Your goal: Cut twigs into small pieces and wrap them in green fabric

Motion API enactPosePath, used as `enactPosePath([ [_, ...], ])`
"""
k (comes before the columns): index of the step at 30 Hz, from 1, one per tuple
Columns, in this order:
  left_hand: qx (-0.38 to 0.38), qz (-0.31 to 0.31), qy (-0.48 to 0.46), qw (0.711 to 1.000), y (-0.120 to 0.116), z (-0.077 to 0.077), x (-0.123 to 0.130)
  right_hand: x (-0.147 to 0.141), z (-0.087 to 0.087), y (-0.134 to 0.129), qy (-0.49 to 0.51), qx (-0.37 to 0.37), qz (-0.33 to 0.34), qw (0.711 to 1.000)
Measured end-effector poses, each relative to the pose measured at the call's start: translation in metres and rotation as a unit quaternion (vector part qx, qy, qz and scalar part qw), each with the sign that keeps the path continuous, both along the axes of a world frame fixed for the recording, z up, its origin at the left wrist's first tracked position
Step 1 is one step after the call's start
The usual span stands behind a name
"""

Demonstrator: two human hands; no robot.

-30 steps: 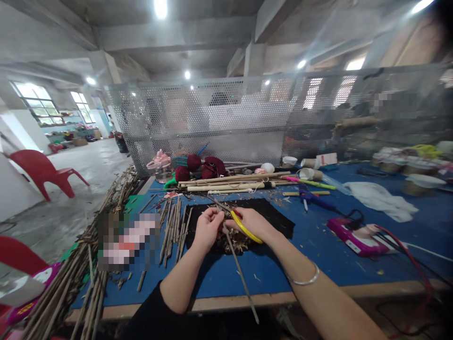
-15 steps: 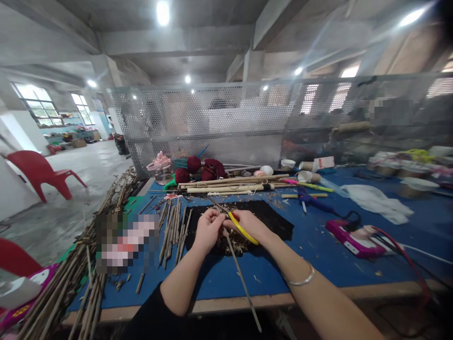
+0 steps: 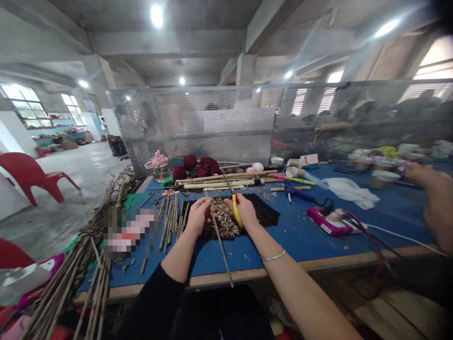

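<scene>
Fingers of the left hand (image 3: 201, 215) are pinched round a thin stick (image 3: 222, 241) that slants down past the desk (image 3: 283, 248) edge, and the right hand's (image 3: 244, 210) are wrapped round yellow-handled scissors (image 3: 236, 210), tips pointing up and away. Right between the hands there's a heap of wood chips (image 3: 226, 221) on a black cloth (image 3: 264, 211). Just left of that, a bunch of cut sticks (image 3: 171, 219), and over to the right, a blue glue gun (image 3: 299, 192) plus a purple power strip (image 3: 331, 222).
</scene>
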State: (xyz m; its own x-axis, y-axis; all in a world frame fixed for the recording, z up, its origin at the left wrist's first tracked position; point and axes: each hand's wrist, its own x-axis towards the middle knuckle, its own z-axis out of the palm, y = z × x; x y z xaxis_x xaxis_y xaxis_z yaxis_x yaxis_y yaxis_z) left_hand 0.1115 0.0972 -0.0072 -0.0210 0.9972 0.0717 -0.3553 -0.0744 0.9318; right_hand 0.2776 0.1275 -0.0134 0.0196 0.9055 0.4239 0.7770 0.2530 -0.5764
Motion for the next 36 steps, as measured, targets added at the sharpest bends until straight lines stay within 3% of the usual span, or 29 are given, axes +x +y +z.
enactPosePath([
  [6, -0.007, 0.006, -0.015, 1.0, 0.003, -0.004, -0.005, 0.006, -0.009, 0.005, -0.012, -0.018, -0.027, 0.999],
  [15, 0.02, -0.043, -0.024, 0.999, -0.004, -0.002, 0.002, 0.005, -0.011, 0.01, -0.037, -0.043, -0.042, 0.998],
  [36, 0.006, -0.014, -0.008, 1.0, -0.008, 0.002, 0.003, -0.002, -0.003, 0.006, -0.073, -0.053, 0.041, 0.995],
])
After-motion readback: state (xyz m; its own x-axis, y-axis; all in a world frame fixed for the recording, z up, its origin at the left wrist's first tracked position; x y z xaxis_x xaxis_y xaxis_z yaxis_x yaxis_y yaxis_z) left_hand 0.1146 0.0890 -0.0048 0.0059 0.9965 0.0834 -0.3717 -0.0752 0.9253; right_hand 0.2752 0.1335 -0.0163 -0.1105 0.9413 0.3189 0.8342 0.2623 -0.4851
